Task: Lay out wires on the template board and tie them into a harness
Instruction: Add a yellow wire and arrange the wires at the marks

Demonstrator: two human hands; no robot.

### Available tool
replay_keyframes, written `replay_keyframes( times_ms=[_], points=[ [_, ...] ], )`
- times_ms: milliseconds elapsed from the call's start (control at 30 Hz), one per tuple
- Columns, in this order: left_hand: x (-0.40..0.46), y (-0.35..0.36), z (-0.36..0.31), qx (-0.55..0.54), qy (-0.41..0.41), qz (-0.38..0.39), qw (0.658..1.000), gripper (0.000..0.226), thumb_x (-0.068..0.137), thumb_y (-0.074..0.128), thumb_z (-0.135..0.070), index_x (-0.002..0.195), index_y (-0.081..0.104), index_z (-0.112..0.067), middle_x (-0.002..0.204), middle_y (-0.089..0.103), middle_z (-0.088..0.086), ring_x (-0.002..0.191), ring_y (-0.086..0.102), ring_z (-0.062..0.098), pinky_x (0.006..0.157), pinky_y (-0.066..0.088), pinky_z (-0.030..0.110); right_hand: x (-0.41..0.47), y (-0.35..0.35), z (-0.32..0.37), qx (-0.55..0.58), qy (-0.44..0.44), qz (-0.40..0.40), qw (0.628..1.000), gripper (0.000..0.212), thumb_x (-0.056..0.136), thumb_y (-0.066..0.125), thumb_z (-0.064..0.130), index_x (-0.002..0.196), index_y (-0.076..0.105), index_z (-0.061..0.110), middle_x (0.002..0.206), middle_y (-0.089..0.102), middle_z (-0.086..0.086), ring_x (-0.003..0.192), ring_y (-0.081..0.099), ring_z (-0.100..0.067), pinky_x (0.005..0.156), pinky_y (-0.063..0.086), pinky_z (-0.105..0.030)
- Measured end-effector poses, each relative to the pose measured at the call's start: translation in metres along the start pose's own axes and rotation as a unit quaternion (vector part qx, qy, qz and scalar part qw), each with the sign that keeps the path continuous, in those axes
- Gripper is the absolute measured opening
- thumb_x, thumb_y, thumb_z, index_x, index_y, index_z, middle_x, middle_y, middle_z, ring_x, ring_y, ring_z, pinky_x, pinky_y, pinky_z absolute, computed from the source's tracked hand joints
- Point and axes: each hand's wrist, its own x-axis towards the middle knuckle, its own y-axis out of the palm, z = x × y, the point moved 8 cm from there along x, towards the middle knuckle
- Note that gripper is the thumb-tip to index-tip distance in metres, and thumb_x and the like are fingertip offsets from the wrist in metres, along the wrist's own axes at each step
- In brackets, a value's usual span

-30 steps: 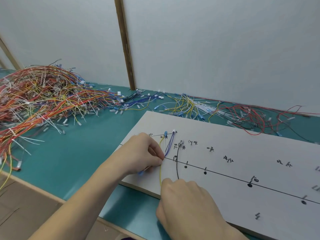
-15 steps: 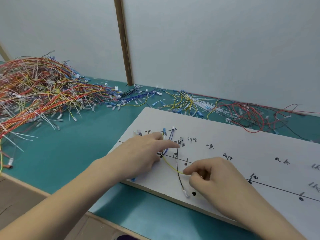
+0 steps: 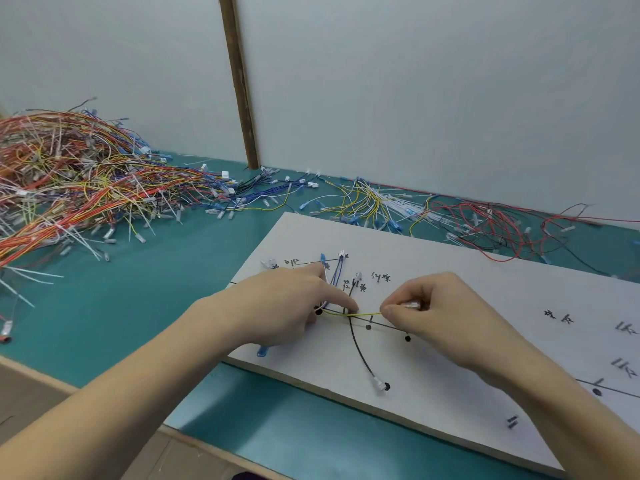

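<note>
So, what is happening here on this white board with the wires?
A person is laying wires on the white template board. The right hand pinches the yellow wire by its end and holds it along the drawn line. The left hand presses on the wires near a black dot. A black wire already lies across the board. Loose wire piles wait behind.

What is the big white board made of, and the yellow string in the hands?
The template board looks like wood or fibreboard with a matte white face; its front edge shows pale brown. The yellow wire seems plastic-coated: thin, smooth, bendy, pulled straight between the left hand and right hand.
</note>
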Motion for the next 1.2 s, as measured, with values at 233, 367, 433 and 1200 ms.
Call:
replay_keyframes(
  times_ms=[233, 367, 433, 1200],
  points=[
    [-0.002, 0.002, 0.003, -0.002, 0.0, -0.018, 1.0, 0.07, 0.098, 0.046, -0.013, 0.139, 0.032, -0.069, 0.097, 0.029, -0.016, 0.074, 0.046, 0.007, 0.068, 0.043, 0.037, 0.028, 0.002, -0.003, -0.085, 0.054, 0.076, 0.992, 0.01, 0.08, 0.072, 0.024, 0.075, 0.079, 0.028, 0.063, 0.067, 0.006, 0.055, 0.049, -0.006, 0.055, 0.041, -0.023],
    [-0.005, 0.002, 0.003, 0.01, 0.004, -0.042, 0.999, 0.07, 0.099, 0.045, -0.016, 0.141, 0.028, -0.069, 0.096, 0.024, -0.015, 0.067, 0.043, 0.006, 0.059, 0.036, 0.036, 0.04, 0.002, -0.001, -0.104, 0.057, 0.075, 0.99, 0.009, 0.078, 0.072, 0.023, 0.073, 0.079, 0.026, 0.06, 0.066, 0.011, 0.054, 0.049, -0.007, 0.053, 0.04, -0.021],
    [-0.006, 0.003, 0.004, 0.015, 0.002, -0.054, 0.998, 0.069, 0.099, 0.045, -0.017, 0.141, 0.027, -0.069, 0.095, 0.022, -0.017, 0.064, 0.04, 0.003, 0.052, 0.025, 0.03, 0.048, 0.001, 0.003, -0.09, 0.054, 0.066, 0.992, 0.007, 0.078, 0.075, 0.022, 0.072, 0.08, 0.024, 0.061, 0.068, 0.009, 0.055, 0.051, -0.007, 0.055, 0.042, -0.022],
    [-0.012, 0.006, 0.004, 0.014, -0.011, -0.062, 0.998, 0.068, 0.098, 0.047, -0.016, 0.14, 0.03, -0.067, 0.116, 0.036, -0.017, 0.073, 0.054, 0.018, 0.069, 0.049, 0.04, 0.097, 0.021, 0.016, -0.076, 0.028, 0.025, 0.996, 0.009, 0.082, 0.082, 0.016, 0.078, 0.083, 0.024, 0.067, 0.074, 0.01, 0.069, 0.065, -0.006, 0.061, 0.045, -0.023]
  ],
)
